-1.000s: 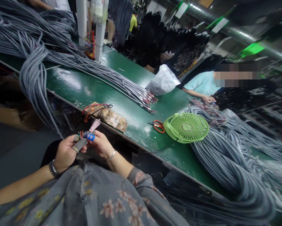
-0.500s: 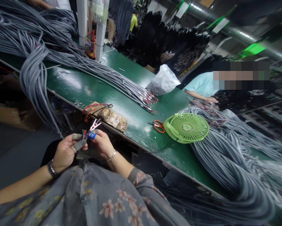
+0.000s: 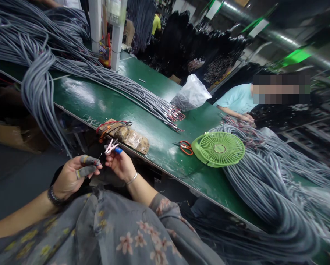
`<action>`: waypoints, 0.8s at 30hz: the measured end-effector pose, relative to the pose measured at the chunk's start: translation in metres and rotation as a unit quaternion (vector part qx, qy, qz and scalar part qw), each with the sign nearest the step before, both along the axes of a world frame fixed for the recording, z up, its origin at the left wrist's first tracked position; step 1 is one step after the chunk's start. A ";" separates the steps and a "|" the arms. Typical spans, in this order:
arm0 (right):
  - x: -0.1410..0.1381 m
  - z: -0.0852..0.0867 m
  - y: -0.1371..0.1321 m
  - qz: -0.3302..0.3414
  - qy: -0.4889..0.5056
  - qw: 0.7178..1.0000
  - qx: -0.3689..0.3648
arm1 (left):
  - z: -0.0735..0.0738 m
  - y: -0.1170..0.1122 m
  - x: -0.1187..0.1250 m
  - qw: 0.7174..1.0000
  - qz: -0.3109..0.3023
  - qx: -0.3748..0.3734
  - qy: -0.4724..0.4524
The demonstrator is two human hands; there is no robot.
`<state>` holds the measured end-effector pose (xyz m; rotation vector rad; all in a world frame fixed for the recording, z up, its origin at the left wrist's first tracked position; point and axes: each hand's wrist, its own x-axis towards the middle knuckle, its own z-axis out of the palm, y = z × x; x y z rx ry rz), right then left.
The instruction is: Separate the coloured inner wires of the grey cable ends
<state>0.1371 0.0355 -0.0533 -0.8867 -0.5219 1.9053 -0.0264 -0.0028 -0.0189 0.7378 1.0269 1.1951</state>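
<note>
Left hand (image 3: 71, 175) is loosely curled, contents can't be told; pale pink clip-like piece (image 3: 111, 147) is pinched in right hand (image 3: 122, 167) by table (image 3: 112, 110) edge. Beyond, grey cables (image 3: 126, 84) are laid out, coloured wire ends (image 3: 177, 115) exposed; remaining work can't be judged.

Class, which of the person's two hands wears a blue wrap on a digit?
The right hand, with the silver bracelet: its blue wrap sets it apart from the left hand, which shows grey finger coverings, no blue.
</note>
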 end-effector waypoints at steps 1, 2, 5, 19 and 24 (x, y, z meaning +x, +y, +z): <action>0.001 0.002 0.004 0.005 0.006 1.000 -0.010 | 0.000 0.001 0.000 1.000 0.006 0.000 0.000; 0.001 0.004 0.007 0.010 0.008 1.000 -0.013 | 0.001 0.002 0.001 1.000 0.010 -0.003 -0.001; 0.000 0.005 0.014 0.009 -0.004 1.000 0.000 | 0.001 0.005 0.004 1.000 0.015 -0.013 -0.006; -0.002 0.010 0.014 -0.018 -0.020 1.000 -0.013 | 0.000 0.012 0.015 0.998 -0.003 -0.046 -0.048; -0.006 0.005 0.013 -0.053 -0.022 0.998 0.000 | -0.007 0.010 0.014 0.997 -0.021 -0.040 -0.063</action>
